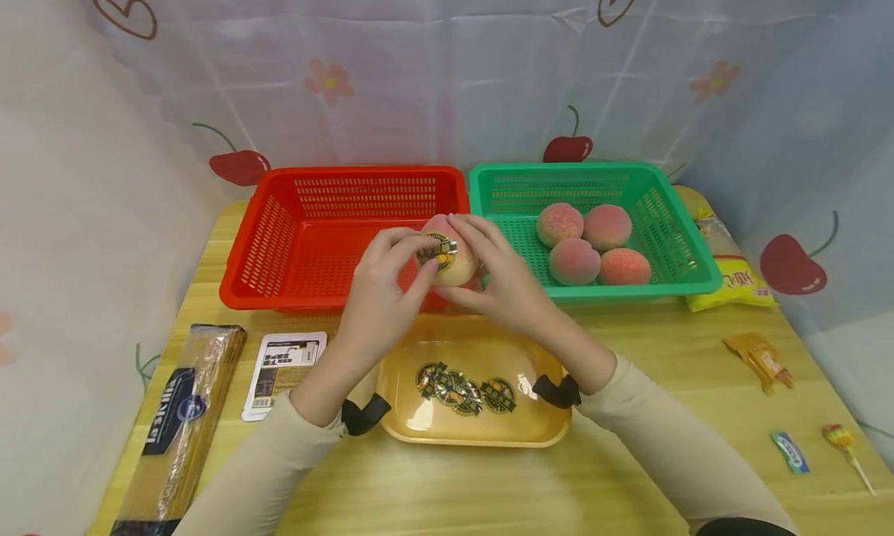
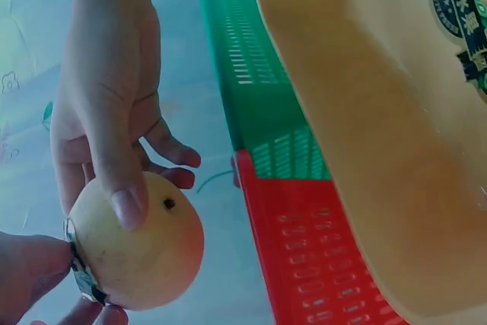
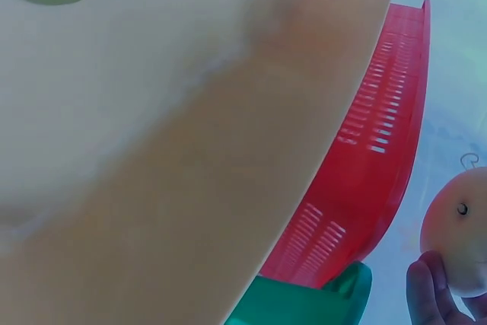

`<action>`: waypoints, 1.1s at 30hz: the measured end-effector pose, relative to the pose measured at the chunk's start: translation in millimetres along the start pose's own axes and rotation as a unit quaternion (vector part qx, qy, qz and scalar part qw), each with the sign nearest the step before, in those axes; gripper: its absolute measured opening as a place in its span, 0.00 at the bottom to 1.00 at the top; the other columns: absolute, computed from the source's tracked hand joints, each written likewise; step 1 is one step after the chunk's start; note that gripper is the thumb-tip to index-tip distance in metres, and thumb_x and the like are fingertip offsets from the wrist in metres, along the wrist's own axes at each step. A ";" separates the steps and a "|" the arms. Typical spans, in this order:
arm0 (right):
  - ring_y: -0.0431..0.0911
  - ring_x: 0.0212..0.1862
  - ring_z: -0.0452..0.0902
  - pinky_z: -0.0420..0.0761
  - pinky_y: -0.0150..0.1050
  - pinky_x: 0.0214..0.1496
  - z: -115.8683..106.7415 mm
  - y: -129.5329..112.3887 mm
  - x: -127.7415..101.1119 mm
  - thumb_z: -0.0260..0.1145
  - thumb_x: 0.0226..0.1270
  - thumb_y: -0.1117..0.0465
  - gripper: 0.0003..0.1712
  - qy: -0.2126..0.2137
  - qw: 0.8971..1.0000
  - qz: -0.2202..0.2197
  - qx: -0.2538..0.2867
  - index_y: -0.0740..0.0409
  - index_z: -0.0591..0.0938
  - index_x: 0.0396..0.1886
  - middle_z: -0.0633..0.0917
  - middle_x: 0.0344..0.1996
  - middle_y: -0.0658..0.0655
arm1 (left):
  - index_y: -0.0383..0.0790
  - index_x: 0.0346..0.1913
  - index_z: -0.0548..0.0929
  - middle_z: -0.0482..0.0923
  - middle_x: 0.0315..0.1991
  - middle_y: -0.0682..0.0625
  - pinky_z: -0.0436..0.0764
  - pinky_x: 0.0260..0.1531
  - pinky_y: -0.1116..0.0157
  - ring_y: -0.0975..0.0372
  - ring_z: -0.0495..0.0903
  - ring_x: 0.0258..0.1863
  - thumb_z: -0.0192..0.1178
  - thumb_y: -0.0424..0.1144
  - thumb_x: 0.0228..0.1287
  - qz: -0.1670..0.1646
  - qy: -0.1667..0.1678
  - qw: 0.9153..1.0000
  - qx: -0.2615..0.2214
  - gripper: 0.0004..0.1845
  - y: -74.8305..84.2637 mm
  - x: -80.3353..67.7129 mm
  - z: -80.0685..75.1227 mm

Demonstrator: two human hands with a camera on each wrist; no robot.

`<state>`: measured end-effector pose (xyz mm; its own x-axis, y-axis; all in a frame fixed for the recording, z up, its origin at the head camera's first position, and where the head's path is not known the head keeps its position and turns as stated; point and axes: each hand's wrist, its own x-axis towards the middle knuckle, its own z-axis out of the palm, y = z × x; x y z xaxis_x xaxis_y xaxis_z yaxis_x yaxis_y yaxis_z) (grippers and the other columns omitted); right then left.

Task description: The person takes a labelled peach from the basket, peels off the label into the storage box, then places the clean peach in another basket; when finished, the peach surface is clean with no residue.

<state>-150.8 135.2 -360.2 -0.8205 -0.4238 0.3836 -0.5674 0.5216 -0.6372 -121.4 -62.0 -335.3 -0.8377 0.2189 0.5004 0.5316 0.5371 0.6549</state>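
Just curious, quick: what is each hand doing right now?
Left hand: pinches the sticker on the peach.
Right hand: holds the peach.

Head view looking down, wrist views close beneath peach point(image 1: 450, 258)

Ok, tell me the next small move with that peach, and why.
Probably press the sticker flat: the left hand pinches it against the peach, which the right hand holds, and one edge looks lifted in the left wrist view.
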 end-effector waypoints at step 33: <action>0.47 0.47 0.83 0.86 0.40 0.50 -10.2 3.8 -9.9 0.75 0.59 0.48 0.51 -0.008 0.992 -0.004 -0.123 0.44 0.59 0.79 0.64 0.74 0.53 | 0.41 0.48 0.88 0.82 0.49 0.52 0.82 0.36 0.68 0.63 0.79 0.36 0.62 0.32 0.66 -0.094 -0.009 0.990 -0.103 0.11 23.1 0.2 -5.1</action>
<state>-145.6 148.8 -359.6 -0.8153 -0.4392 0.3773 -0.5760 0.6820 -0.4507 -108.6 -53.6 -317.2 -0.9257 0.1453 0.3493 0.3780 0.3922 0.8386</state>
